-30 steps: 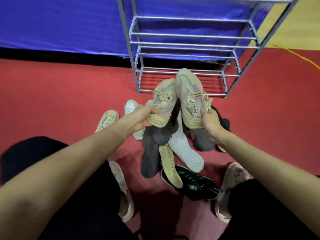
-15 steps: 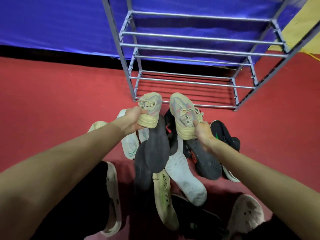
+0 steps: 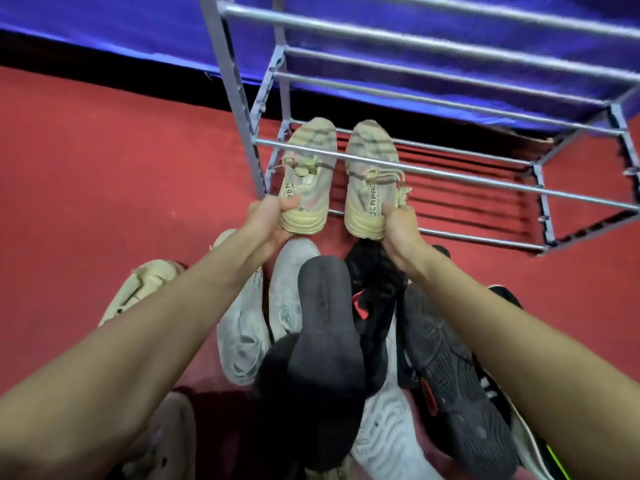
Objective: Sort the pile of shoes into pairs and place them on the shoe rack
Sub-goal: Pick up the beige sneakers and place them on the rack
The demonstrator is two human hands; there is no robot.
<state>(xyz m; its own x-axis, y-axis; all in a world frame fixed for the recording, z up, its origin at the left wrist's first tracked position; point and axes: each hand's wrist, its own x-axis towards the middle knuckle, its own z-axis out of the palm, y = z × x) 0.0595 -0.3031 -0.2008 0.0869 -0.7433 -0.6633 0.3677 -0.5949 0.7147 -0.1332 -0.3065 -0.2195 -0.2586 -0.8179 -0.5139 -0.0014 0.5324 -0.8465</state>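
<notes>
Beige, the two matching sneakers sit side by side, toes under a rail of the grey shoe rack (image 3: 450,174): left hand (image 3: 266,220) fingers clamp the left sneaker (image 3: 306,181) heel, right hand (image 3: 401,230) the right sneaker (image 3: 369,188) (lettering visible), above the shoe pile (image 3: 325,341).

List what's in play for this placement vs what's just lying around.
In play:
- left beige sneaker, gripped at the heel by left hand
- right beige sneaker, gripped at the heel by right hand
- shoe rack

Lying about:
- dark upturned sole
- grey-white sneaker
- blue tarp
</notes>
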